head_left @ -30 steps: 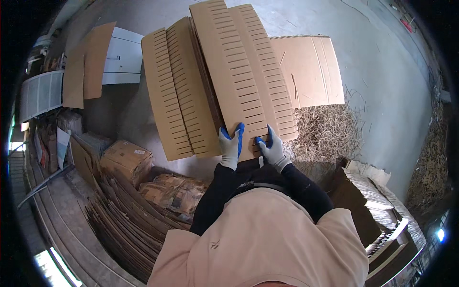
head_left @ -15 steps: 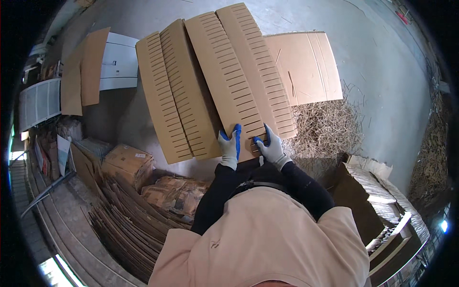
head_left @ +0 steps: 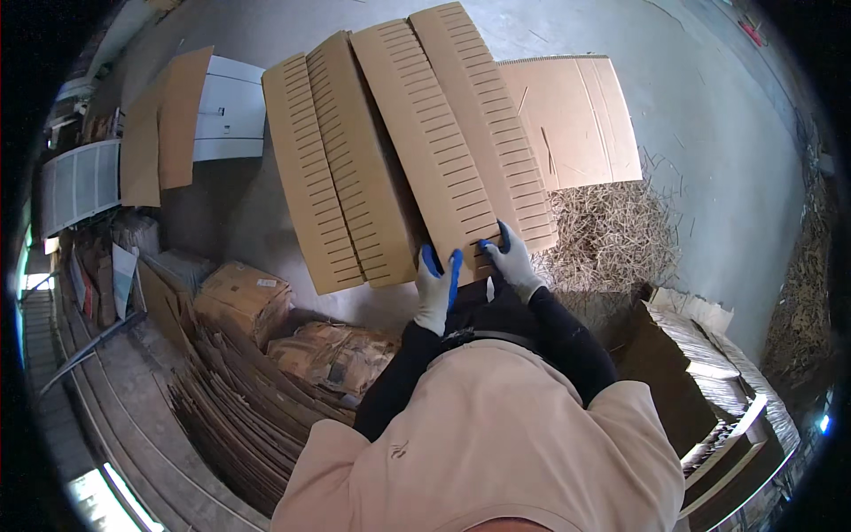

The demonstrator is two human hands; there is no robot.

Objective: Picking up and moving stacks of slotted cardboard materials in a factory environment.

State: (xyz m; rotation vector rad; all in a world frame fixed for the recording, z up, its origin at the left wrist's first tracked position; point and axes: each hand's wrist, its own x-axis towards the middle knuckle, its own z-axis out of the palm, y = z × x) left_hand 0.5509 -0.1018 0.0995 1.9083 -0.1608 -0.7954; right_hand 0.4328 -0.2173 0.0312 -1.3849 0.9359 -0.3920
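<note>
head view: both gloved hands grip the near edge of a fanned stack of slotted brown cardboard sheets point(head_left: 417, 151), left hand point(head_left: 435, 288) beside right hand point(head_left: 512, 262). behind lies a flat brown carton point(head_left: 576, 120) on the floor; a white-labelled brown box point(head_left: 244, 297) sits lower left.

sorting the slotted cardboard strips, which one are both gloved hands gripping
The rightmost long brown slotted cardboard strip: the left hand and right hand clamp its near end, while the two strips further left hang free.
</note>
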